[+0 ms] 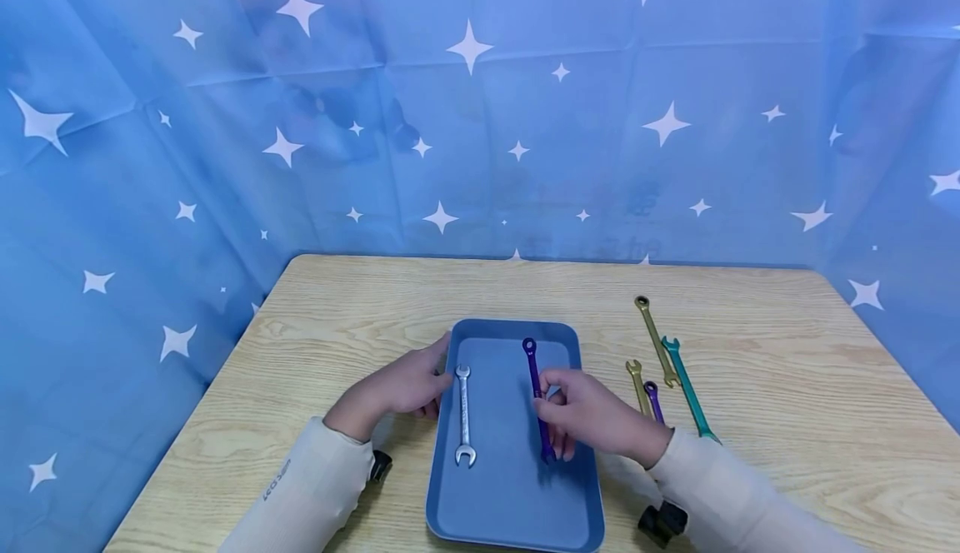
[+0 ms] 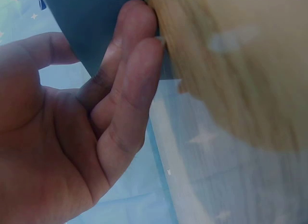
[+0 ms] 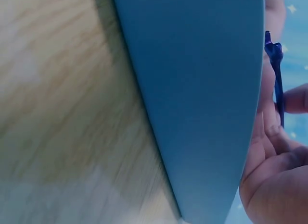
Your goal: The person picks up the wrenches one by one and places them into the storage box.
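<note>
A blue-grey tray (image 1: 517, 511) lies on the table, with a silver double open-ended wrench (image 1: 465, 415) along its left side. My left hand (image 1: 405, 382) holds the tray's left edge; in the left wrist view the thumb reaches behind the tray wall (image 2: 89, 22) and the fingers (image 2: 139, 80) lie on its outer side. Over the right half of the tray, my right hand (image 1: 585, 411) pinches a purple combination wrench (image 1: 533, 366) near its middle, ring end away from me. In the right wrist view the tray wall (image 3: 197, 99) hides part of that hand.
Right of the tray lie a long gold wrench (image 1: 654, 336), a shorter gold wrench (image 1: 637, 382), a small purple wrench (image 1: 652, 399) and a green wrench (image 1: 687, 382), partly covered by my right forearm. A blue star-printed curtain (image 1: 517, 103) hangs behind the wooden table (image 1: 360, 303).
</note>
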{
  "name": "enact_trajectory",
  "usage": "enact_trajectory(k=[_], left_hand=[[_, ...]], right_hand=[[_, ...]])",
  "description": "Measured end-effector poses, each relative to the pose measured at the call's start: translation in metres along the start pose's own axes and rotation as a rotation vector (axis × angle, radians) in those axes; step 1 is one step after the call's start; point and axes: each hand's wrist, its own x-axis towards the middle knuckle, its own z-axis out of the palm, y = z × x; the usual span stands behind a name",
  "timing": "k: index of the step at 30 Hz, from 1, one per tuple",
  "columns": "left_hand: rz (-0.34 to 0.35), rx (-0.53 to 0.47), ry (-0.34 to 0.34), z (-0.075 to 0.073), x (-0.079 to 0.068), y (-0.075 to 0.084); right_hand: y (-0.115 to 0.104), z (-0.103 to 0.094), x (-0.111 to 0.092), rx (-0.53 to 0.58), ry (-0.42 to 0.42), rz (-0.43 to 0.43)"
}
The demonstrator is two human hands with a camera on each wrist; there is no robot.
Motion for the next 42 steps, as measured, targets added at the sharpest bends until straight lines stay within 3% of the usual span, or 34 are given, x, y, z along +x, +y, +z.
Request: enact_trajectory(k=[19, 42], left_hand=[[-0.004, -0.008, -0.005, 0.001, 0.003, -0.002], [-0.001, 0.003, -0.001, 0.000, 0.004, -0.002]], right_hand=[[0.001, 0.019, 0.012, 0.083, -0.070, -0.002], [0.009, 0.023, 0.020, -0.002, -0.041, 0.046]])
